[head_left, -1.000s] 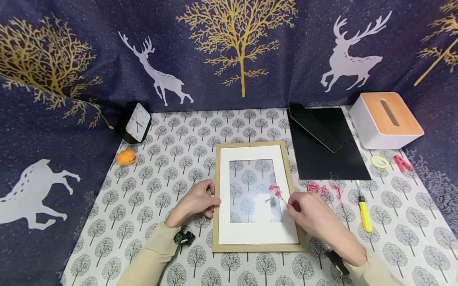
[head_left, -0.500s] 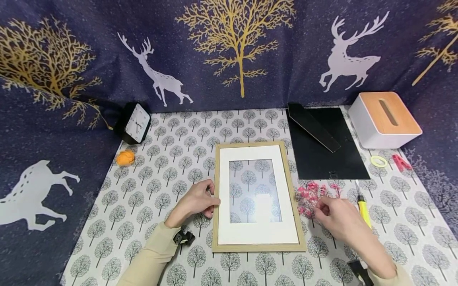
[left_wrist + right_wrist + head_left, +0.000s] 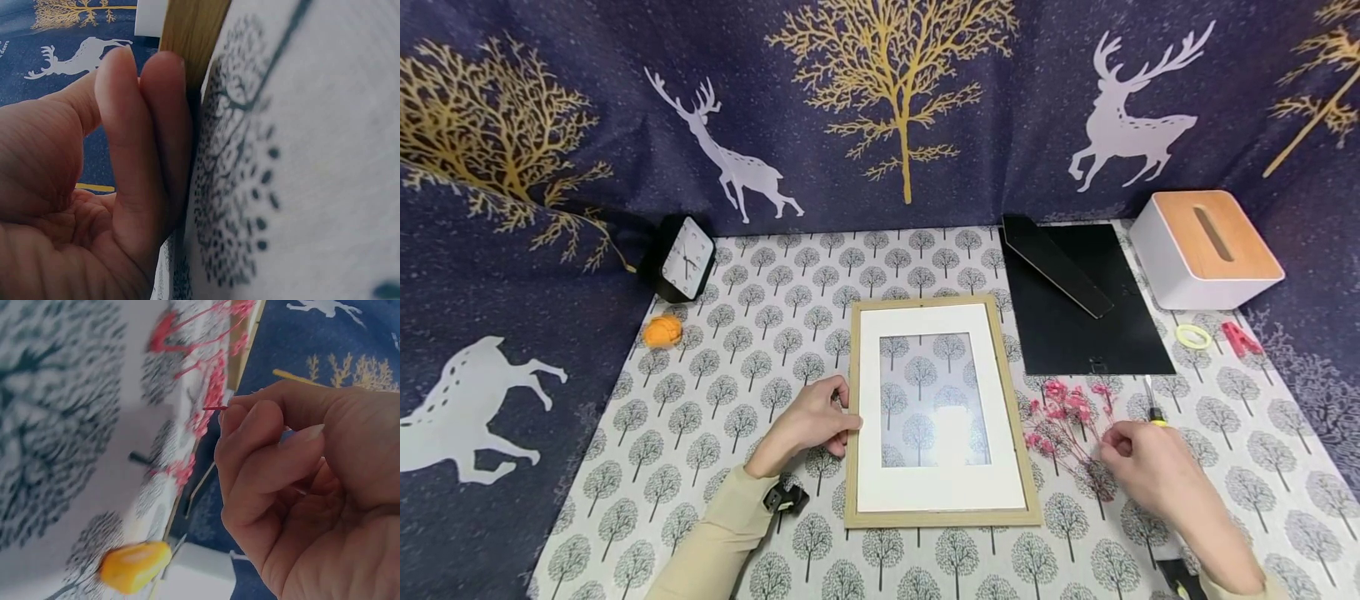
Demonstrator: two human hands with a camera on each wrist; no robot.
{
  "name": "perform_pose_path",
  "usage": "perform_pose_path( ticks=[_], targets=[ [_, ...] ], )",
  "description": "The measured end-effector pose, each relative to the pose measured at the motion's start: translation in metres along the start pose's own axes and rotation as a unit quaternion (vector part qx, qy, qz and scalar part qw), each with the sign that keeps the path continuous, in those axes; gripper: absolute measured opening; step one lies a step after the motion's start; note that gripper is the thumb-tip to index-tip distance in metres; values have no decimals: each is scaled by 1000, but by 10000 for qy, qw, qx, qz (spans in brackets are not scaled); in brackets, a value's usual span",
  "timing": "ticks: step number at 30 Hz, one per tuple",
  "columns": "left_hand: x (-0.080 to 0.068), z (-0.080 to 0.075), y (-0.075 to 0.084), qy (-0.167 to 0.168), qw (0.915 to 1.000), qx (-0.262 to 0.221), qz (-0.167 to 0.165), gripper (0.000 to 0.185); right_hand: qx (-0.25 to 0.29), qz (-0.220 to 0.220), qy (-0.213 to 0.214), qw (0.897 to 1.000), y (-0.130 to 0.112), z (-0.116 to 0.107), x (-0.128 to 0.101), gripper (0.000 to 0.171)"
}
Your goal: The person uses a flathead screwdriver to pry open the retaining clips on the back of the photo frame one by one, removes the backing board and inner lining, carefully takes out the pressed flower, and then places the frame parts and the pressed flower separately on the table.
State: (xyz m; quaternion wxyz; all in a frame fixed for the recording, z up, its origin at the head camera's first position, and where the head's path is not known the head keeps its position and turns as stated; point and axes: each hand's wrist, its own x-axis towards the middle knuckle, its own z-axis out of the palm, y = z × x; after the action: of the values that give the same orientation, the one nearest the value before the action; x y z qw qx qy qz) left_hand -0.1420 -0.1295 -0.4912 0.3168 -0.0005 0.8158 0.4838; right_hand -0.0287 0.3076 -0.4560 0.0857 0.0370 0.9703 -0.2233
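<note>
In the head view, a light wooden picture frame (image 3: 940, 520) lies flat, with a white mat (image 3: 925, 490) around a clear pane. My left hand (image 3: 811, 421) touches the frame's left side; the left wrist view shows two straight fingers (image 3: 134, 144) reaching along that wooden edge. To the right, my right hand (image 3: 1150, 467) pinches a thin red stem (image 3: 215, 408) between thumb and fingertips. Sprigs of small pink dried flowers (image 3: 1066, 402) fan out on the patterned cloth just left of this hand, their stems running toward its fingertips.
A black backing board (image 3: 1060, 350) with a stand leg lies behind the flowers. Beyond it are a white tissue box (image 3: 1195, 283) with a wooden lid, a yellow ring (image 3: 1193, 337) and a red A-shaped piece (image 3: 1242, 340). A clock (image 3: 688, 258) and orange ball (image 3: 662, 331) sit left.
My right hand has moved right, away from over the frame, carrying a pink sprig to the flowers on the cloth and then drawing farther right. The left hand has stayed at the frame.
</note>
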Motion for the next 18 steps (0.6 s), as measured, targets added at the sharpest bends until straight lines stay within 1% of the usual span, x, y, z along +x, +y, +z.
perform_pose_path(
  ticks=[6,9,13,18],
  targets=[
    [-1,0,1,16,10000,44,-50,29,-98,140,-97,9998,13,-1,1,10],
    [-1,0,1,7,10000,33,-35,29,-97,235,-211,9995,18,-1,2,12],
    [0,0,1,-1,10000,28,-22,29,-110,318,-328,9989,20,2,4,12],
    [0,-1,0,-10,10000,3,-19,29,-200,290,-331,9988,21,3,5,10]
  ],
)
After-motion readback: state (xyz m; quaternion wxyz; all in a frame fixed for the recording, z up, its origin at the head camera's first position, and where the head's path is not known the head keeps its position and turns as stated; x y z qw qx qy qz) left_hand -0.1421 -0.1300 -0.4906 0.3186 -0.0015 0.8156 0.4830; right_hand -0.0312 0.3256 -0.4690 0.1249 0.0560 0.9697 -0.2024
